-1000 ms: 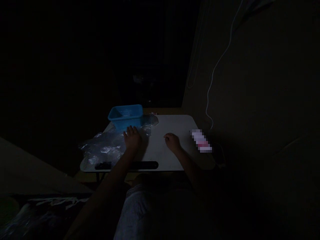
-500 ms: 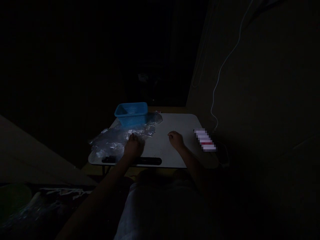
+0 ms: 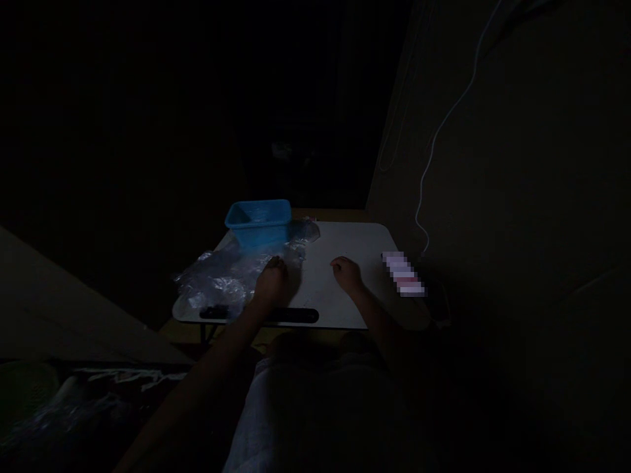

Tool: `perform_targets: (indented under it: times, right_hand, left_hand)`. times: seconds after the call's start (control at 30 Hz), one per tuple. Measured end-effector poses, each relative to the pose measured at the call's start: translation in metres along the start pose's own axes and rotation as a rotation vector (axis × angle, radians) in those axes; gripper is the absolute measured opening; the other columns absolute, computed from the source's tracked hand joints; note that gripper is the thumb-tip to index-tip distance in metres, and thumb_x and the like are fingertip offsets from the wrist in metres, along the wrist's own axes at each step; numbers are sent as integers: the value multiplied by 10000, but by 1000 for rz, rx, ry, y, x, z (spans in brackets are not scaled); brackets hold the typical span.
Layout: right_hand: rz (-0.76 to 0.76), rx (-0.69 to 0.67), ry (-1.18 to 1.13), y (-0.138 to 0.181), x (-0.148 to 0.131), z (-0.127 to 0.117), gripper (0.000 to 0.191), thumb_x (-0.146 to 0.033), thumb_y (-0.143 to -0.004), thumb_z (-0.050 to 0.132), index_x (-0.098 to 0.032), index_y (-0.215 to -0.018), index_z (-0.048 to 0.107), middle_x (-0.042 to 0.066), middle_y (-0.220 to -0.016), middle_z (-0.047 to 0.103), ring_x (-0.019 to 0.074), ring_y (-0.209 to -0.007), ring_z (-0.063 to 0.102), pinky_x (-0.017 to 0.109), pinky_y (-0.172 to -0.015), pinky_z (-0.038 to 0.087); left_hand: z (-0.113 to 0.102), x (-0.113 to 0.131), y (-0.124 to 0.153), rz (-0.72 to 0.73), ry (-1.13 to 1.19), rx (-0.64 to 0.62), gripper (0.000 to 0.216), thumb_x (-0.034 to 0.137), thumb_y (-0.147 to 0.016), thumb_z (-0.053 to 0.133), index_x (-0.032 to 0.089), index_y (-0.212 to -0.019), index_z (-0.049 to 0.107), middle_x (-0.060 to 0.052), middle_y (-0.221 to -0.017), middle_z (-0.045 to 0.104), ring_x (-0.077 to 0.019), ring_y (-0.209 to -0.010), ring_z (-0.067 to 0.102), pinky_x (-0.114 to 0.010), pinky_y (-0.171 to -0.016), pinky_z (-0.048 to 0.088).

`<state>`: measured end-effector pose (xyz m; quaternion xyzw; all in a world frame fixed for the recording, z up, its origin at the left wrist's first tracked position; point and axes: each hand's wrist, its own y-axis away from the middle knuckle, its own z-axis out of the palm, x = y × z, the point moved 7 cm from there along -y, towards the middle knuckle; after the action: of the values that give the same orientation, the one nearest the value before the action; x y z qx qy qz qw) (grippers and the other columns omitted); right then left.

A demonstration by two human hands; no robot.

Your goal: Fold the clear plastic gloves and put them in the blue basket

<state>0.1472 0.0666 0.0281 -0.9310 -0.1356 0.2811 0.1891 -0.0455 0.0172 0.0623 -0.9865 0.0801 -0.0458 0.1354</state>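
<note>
The scene is very dark. My left hand (image 3: 271, 284) rests on the right edge of a crumpled clear plastic sheet (image 3: 221, 279) spread over the left half of a small white table (image 3: 335, 302). Its fingers look drawn together on the plastic. My right hand (image 3: 346, 274) lies curled on the bare tabletop, nothing visible in it. A blue plastic basket (image 3: 259, 221) stands at the table's far left corner, just beyond the plastic.
A blurred white and pink object (image 3: 403, 274) lies near the table's right edge. A white cable (image 3: 434, 144) hangs down the wall on the right. A dark slot (image 3: 290, 316) runs along the table's near edge. More crumpled plastic (image 3: 59, 407) lies low at the left.
My left hand has drawn back from near the basket toward me, then shifted slightly right along the plastic. The right hand has hardly moved. The camera view has shifted a little.
</note>
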Motion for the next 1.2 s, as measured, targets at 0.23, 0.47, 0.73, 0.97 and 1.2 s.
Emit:
perform_targets:
  times: [0.23, 0.47, 0.73, 0.97, 1.2]
  right_hand:
    - [87, -9, -163, -1, 9, 0, 270, -120, -752, 443, -220, -860, 669, 10, -955, 687, 140, -919, 613, 249, -851, 439]
    - [177, -5, -460, 8, 37, -16, 216, -238, -754, 463, -211, -869, 644, 13, -900, 684, 154, -853, 618, 270, -764, 467]
    - [336, -86, -726, 18, 49, -41, 397, -175, -635, 509, -156, -1028, 563, -26, -621, 597, 99, -508, 537, 205, -493, 429]
    - [390, -13, -499, 19, 63, -42, 327, -123, -632, 491, -165, -937, 600, -15, -605, 586, 115, -517, 547, 219, -486, 440]
    - [248, 91, -302, 5, 63, -33, 355, -119, -632, 524, -187, -971, 603, 21, -782, 640, 155, -729, 593, 286, -702, 490]
  left_hand:
    - [1, 65, 12, 166, 25, -23, 336, 116, -835, 364, 24, -1095, 557, -193, -1242, 517, -216, -1193, 456, -300, -993, 377]
    - [26, 122, 41, 583, 140, -155, 363, 190, -878, 334, 135, -1189, 514, -131, -1310, 474, -225, -1232, 409, -469, -1031, 297]
    - [28, 116, 30, 635, 374, -177, 426, 339, -903, 296, 212, -1288, 426, -79, -1392, 379, -193, -1297, 308, -430, -1055, 262]
    - [42, 85, -15, 417, 389, -83, 429, 331, -910, 244, 167, -1214, 497, -94, -1305, 486, -193, -1237, 395, -417, -1028, 304]
    - [44, 70, -39, 385, 241, 120, 359, 205, -784, 422, 131, -1103, 569, -126, -1247, 514, -239, -1189, 420, -424, -973, 360]
